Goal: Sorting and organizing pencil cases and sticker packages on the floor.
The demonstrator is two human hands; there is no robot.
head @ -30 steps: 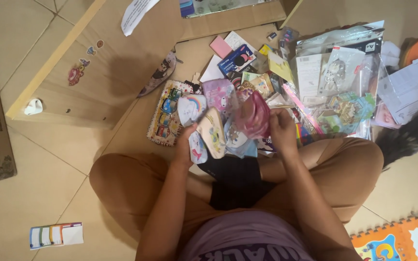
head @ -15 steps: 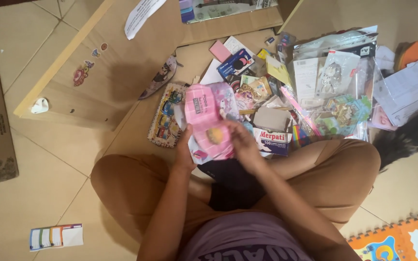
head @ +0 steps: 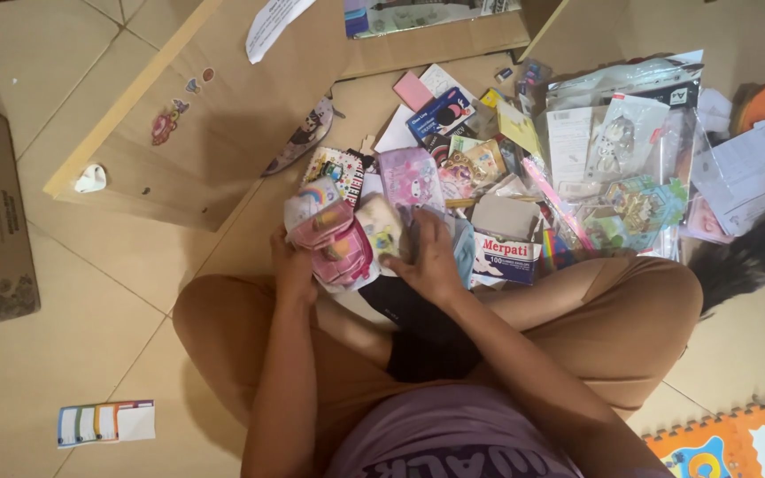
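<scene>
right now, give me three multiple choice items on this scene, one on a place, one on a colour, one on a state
1. Where does the small white box lie?
A. on the floor by the right hand
B. on the cardboard box
C. on the foam mat

2. What colour is most of the bundle in the hands?
A. green
B. pink
C. black

3. How is the bundle held?
A. by the left hand only
B. between both hands
C. it lies untouched

Answers: 1 A, it sits on the floor just beside the right hand. 2 B, its packets are mainly pink. 3 B, the left hand and the right hand both clasp it.
</scene>
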